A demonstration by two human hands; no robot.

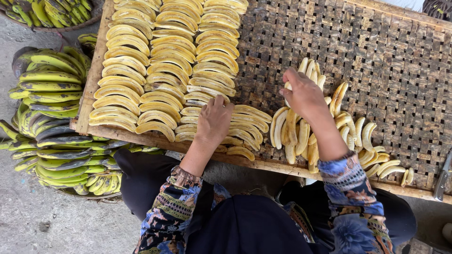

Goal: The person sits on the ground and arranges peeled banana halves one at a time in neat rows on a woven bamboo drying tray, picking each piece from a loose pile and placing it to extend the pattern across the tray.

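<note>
Yellow peeled banana (288, 86) lies under right hand (305, 95).

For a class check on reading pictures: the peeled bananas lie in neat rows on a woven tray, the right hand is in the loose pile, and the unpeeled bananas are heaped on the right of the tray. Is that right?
Not quite. The head view shows the unpeeled bananas heaped left of the tray, not right. The rest holds: peeled bananas lie in neat rows, and the right hand is in the loose pile.
</note>
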